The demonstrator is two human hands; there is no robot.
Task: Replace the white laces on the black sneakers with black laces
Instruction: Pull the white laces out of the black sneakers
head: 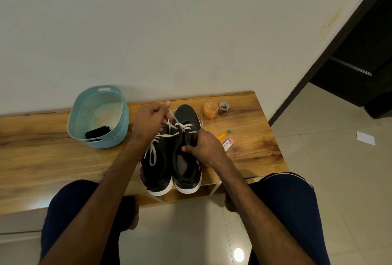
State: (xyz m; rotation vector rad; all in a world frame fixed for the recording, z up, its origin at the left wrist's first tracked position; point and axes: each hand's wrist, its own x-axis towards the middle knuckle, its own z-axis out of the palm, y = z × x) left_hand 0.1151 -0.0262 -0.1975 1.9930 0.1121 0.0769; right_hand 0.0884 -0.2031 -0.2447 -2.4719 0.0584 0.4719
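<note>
Right — 2 sneakers at table edge

— Can you see the toe of the black white-soled sneaker on the left?
— No. The blurry left hand covers it.
— What's the black bundle in the round blue plastic basket?
— Can't tell. The basket's near wall hides part of it.

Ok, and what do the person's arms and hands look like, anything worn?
No sleeves in view: left arm and right arm are bare. Left hand and right hand wear no gloves; no rings, watch or bands show. Dark navy shorts.
</note>
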